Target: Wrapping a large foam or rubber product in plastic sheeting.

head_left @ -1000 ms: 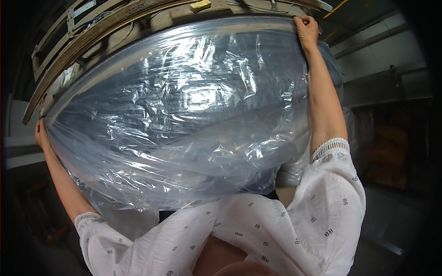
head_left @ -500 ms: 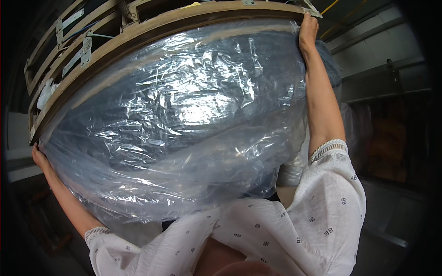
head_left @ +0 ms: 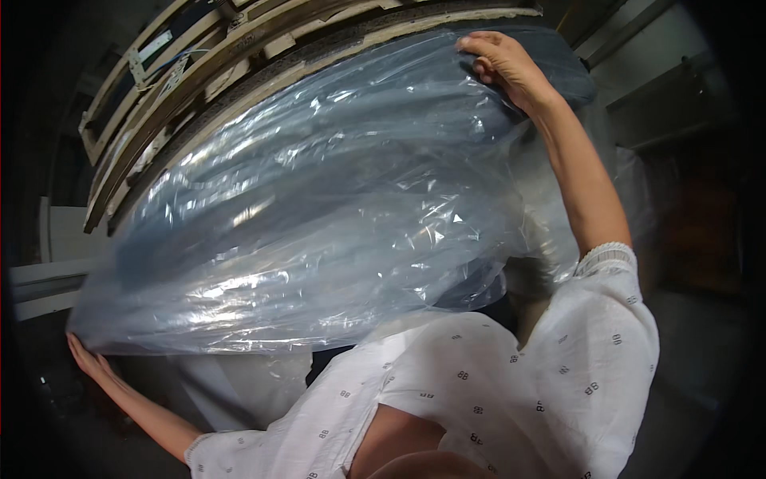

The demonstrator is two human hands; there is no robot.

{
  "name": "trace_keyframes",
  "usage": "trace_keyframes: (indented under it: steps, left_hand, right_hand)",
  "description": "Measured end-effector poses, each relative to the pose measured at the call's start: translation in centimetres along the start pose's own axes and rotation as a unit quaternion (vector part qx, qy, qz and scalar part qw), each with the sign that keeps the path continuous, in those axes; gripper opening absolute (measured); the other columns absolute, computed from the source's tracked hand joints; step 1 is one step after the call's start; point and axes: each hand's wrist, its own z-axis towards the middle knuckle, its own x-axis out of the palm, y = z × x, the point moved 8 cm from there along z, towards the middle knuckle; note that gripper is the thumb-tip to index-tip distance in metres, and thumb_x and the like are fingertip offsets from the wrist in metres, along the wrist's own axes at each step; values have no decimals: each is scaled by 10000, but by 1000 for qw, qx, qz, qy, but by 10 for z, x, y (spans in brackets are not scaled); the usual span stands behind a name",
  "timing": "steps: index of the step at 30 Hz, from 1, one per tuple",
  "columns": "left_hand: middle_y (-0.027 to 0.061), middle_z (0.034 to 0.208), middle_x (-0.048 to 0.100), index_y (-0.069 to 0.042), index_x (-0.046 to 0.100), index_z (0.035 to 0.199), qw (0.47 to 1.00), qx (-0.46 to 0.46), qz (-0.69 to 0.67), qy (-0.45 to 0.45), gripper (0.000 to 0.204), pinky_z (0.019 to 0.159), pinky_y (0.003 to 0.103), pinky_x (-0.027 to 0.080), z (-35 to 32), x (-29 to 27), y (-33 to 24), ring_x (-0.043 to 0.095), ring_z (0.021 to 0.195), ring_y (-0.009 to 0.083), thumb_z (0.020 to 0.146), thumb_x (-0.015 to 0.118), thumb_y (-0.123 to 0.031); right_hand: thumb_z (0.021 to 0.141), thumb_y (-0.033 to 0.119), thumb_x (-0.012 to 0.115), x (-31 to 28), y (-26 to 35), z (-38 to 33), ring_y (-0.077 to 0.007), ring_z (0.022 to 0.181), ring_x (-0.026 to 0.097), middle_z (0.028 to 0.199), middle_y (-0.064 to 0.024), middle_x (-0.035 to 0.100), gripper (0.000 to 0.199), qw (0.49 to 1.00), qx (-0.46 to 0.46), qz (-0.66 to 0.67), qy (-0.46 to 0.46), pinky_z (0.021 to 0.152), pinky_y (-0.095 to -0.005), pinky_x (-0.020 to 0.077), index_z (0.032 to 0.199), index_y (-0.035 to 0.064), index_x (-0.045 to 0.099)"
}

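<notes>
A big sheet of clear plastic film [head_left: 319,199] spreads over a dark blue-grey bulky piece, with bright glints and folds across it. At the far right, my right hand [head_left: 511,70] is closed in a pinch on the film's upper part, fingers curled. Down at the lower left, my left hand [head_left: 89,358] grips the film's near left corner, which is drawn out taut to it. Beyond the film lies a slatted wooden frame [head_left: 152,156], which neither hand touches.
Metal brackets [head_left: 140,70] and a thin blue cord are fixed on the wooden frame. More crumpled clear plastic [head_left: 550,207] hangs beside my right forearm. A pale ledge [head_left: 48,307] stands at the left.
My hands have left the corners of the wooden frame. The left one came down toward me with the film's corner; the right one shifted left along the film. More of the frame's slats show.
</notes>
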Motion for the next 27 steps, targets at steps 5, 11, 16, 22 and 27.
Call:
trace_keyframes:
  steps: [5, 11, 16, 22, 27]
  left_hand:
    - [106, 1325, 427, -23, 450, 1283, 995, -51, 50, -67, 591, 982, 356, 311, -76, -67, 7, 413, 1174, 238, 864, 536, -431]
    - [87, 963, 648, -20, 629, 1041, 933, 3, 352, 74, 340, 801, 341, 458, -49, -163, 83, 597, 870, 221, 771, 668, -221]
    - [148, 990, 601, 6, 610, 1029, 835, 333, 391, 200, 254, 869, 345, 420, -156, 134, -59, 561, 978, 284, 835, 589, -157]
    - [66, 994, 582, -71, 657, 1005, 786, 395, -45, 473, 180, 748, 244, 478, -437, 386, -288, 574, 919, 155, 843, 601, -125]
    - [74, 950, 614, -86, 672, 986, 696, 461, -176, 521, 250, 621, 226, 483, -529, 452, -335, 594, 771, 138, 755, 699, -179]
  right_hand:
    - [826, 240, 624, 36, 3, -17, -16, 637, 439, 790, 38, 570, 223, 980, -35, -158, 116, 545, -171, 354, 964, 64, 622]
    - [792, 181, 624, 42, 10, -43, -91, 728, 534, 781, -15, 595, 231, 961, -231, -127, 81, 688, -233, 442, 958, 20, 619]
    - [761, 131, 610, 38, 21, -80, -91, 625, 518, 679, 1, 559, 301, 949, -251, -192, 18, 608, -245, 430, 1032, 12, 556]
    - [757, 87, 599, 35, 24, -107, -65, 598, 496, 660, 1, 546, 331, 959, -222, -166, 61, 576, -226, 414, 1070, 13, 521]
    - [787, 100, 594, 57, 25, -117, -45, 607, 465, 690, 34, 512, 357, 967, -191, -45, 162, 558, -194, 387, 1117, 16, 486]
